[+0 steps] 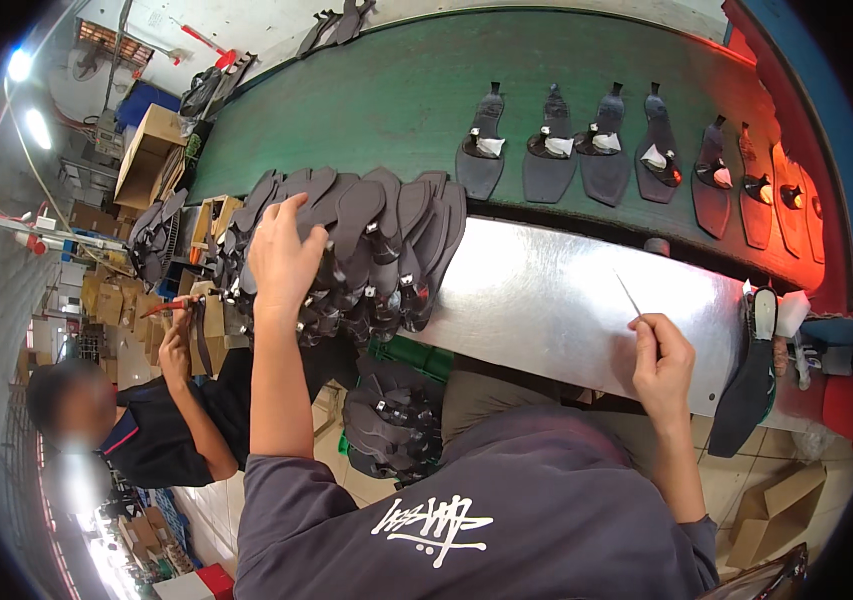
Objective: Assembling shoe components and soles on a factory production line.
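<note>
Over a large pile of dark sandals (361, 210) at the left end of the metal table, my left hand (284, 258) reaches with thumb and fingers apart. It is at the near-left side of the pile, and no sandal shows clearly in its grasp. My right hand (664, 365) is closed around a thin metal rod (628, 294) with a narrow tip, held above the shiny metal tabletop (536, 300). Its grip end is hidden in my fingers.
Beyond lies a green conveyor belt (376, 90) with a row of sandals (551, 145), some under red light. A co-worker's hand (176, 345) holds a red-handled tool at left. More sandals (391, 420) fill a green crate below. A dark sandal (746, 385) hangs at the table's right end.
</note>
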`<control>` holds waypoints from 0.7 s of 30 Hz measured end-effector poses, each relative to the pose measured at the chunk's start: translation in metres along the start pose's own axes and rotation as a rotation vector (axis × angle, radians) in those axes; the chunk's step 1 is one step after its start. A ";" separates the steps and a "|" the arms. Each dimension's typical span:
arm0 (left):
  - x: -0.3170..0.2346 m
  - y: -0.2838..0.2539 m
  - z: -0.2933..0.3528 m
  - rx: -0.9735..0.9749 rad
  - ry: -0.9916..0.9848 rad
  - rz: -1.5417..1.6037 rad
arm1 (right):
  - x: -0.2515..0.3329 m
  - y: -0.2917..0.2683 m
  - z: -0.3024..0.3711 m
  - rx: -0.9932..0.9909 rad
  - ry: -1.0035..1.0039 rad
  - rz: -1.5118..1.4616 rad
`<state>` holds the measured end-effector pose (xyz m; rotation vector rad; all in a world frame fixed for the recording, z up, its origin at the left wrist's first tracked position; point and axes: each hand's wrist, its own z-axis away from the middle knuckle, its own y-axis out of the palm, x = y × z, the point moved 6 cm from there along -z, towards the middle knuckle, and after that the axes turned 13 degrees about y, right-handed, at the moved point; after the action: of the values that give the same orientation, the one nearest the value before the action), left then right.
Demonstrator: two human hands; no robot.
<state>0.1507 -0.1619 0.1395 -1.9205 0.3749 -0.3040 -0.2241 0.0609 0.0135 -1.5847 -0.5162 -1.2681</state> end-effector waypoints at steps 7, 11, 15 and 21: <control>-0.074 0.045 -0.098 0.143 0.169 0.274 | -0.055 -0.064 -0.028 -0.280 0.066 0.450; -0.102 0.174 -0.146 0.443 0.017 0.184 | -0.068 -0.075 -0.033 -0.323 0.056 0.613; -0.123 0.252 -0.142 0.265 -0.169 0.330 | -0.052 -0.079 -0.030 -0.407 0.011 0.630; -0.145 0.242 -0.149 0.155 0.078 0.342 | -0.050 -0.087 -0.022 -0.477 -0.046 0.579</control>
<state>-0.0674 -0.3154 -0.0363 -1.6625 0.7012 -0.1760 -0.3225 0.0894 0.0050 -1.9685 0.2402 -0.9404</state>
